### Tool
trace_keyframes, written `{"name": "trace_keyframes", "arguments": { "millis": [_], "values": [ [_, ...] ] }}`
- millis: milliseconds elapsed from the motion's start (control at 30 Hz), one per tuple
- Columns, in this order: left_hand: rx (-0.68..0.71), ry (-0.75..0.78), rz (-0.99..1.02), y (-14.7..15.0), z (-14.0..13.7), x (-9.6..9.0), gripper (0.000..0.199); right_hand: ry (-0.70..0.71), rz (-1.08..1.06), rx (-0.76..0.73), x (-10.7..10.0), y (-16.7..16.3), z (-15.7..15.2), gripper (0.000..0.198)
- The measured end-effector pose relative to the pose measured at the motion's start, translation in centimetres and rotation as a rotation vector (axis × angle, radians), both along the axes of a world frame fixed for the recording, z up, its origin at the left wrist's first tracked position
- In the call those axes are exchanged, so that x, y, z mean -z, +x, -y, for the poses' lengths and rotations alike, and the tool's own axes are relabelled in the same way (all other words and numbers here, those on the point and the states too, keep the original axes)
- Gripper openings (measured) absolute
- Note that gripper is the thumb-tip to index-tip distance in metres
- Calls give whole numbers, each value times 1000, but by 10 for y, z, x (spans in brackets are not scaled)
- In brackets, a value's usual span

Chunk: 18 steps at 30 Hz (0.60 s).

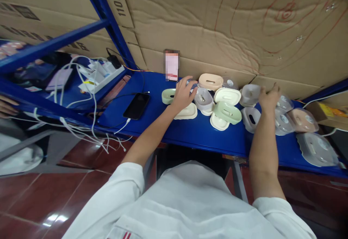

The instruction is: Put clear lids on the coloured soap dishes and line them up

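Observation:
My left hand (184, 94) curls its thumb and fingers around a clear plastic lid (191, 83), partly hidden by the hand. Below it lie a cream oval lid (187, 112) and a pale green oval piece (167, 96). A whitish oval container (204, 100) is just right of that hand. My right hand (269, 97) has its fingers spread, between a whitish container (250, 94) and clear-lidded boxes (284, 122); whether it touches either is unclear. Between the hands sit a peach lid (210, 81), a cream lid (227, 96) and a green lid (228, 112).
A lit phone (172, 65) leans on the cardboard wall (195, 43). A dark phone (136, 106) with a cable lies left on the blue table (168, 134). Power strips (99, 75) and tangled white cables are farther left. A large clear-lidded box (318, 150) stands at right.

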<state>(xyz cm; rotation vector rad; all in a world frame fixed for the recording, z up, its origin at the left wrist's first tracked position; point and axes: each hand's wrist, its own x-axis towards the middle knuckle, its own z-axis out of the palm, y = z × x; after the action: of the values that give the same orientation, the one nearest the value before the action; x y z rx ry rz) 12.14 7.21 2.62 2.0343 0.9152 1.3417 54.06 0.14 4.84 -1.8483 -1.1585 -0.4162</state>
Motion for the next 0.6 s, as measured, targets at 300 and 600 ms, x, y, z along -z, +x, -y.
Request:
{"name": "trace_keyframes", "arguments": {
  "millis": [300, 600],
  "values": [
    [135, 87, -272, 1, 9, 0, 24, -212, 55, 431, 24, 44, 186, 69],
    [202, 131, -322, 11, 23, -2, 24, -328, 72, 202, 54, 41, 213, 83]
  ]
}}
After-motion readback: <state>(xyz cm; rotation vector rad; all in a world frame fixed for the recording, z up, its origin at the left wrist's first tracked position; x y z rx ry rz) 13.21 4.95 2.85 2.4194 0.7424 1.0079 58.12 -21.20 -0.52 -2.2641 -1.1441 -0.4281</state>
